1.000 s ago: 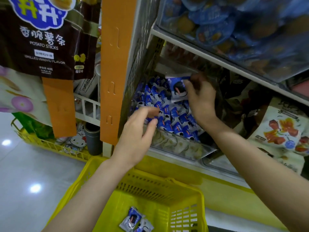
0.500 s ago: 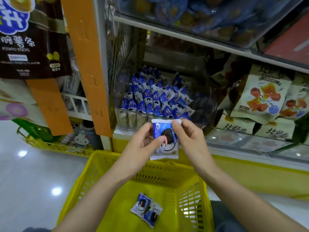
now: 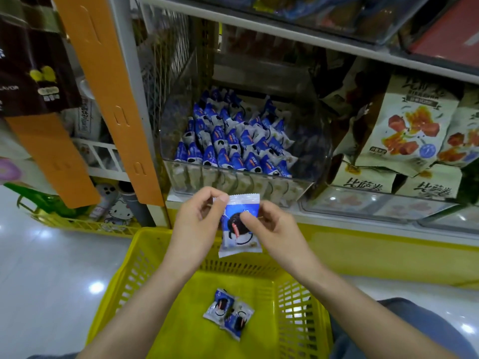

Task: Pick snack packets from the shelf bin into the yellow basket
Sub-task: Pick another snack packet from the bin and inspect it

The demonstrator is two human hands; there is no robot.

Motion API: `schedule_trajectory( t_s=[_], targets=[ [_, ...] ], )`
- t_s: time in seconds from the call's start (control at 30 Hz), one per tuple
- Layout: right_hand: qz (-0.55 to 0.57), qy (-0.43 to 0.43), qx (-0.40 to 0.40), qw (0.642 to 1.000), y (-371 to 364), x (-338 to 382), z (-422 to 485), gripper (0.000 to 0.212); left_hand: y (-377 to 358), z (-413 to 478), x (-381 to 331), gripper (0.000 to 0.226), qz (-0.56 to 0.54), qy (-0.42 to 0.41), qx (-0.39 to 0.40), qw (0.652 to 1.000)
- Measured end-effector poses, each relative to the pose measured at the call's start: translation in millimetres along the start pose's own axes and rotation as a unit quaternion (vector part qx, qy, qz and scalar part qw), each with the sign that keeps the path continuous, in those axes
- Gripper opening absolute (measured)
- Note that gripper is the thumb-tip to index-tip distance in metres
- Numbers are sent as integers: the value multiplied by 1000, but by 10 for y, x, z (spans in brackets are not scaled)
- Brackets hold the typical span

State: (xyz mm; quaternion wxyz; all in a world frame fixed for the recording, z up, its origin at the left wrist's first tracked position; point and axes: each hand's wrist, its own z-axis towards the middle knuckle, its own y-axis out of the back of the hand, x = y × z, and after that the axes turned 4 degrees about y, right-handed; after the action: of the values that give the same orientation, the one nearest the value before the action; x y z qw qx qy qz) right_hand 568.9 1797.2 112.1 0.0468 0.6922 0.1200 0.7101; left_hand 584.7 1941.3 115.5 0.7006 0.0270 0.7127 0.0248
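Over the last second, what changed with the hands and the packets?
The right hand pulled one packet out of the shelf bin and carried it down above the yellow basket. The left hand left the bin edge and now pinches the packet's top corner too. The two packets lying in the basket stayed put.

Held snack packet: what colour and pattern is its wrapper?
The held packet is blue above and white below, with a dark round cookie picture; the head view shows it best.

A dark chip bag (image 3: 33,73) hangs left of the orange post (image 3: 114,99). A Hello Kitty toy (image 3: 120,212) sits below the post. Beige bags (image 3: 412,125) stand far to its right.
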Motion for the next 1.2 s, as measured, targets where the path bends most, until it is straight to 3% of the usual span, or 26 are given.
schedule_trajectory(
  t_s=[0.13,0.27,0.33,0.4,0.5,0.57,0.63,0.8,0.87,1.07,1.13,1.2],
  targets=[
    [33,-8,42,999,-35,37,-19,11,17,8,-14,20,-22,-4,-47,999],
    [-30,43,-50,997,-10,97,-38,14,35,2,-31,14,-18,0,-76,997],
    [-92,81,-101,987,25,109,-48,19,45,-24,-54,15,4,7,-54,999],
    [-170,126,-113,971,54,100,-53,26,17,-80,-91,19,-26,25,23,999],
    [-290,174,-40,940,28,66,-73,51,-50,-150,-98,45,-76,57,100,990],
    [-325,186,28,927,5,31,-96,64,-51,-150,-80,36,-88,50,78,992],
    [-331,196,57,921,-13,15,-115,63,-14,-120,-80,24,-82,40,50,995],
    [-121,124,-19,985,6,100,-85,39,26,-74,-90,24,-91,58,73,991],
    [-9,59,10,998,19,144,-53,27,48,-69,-104,25,-95,57,90,990],
    [106,-29,5,994,21,141,-51,14,47,-81,-85,37,88,-50,-44,994],
    [139,-58,-7,989,14,142,-54,19,6,-131,-74,29,160,-91,-30,982],
    [179,-79,-12,981,26,143,-46,31,-20,-175,-56,35,204,-99,6,974]
  ],
)
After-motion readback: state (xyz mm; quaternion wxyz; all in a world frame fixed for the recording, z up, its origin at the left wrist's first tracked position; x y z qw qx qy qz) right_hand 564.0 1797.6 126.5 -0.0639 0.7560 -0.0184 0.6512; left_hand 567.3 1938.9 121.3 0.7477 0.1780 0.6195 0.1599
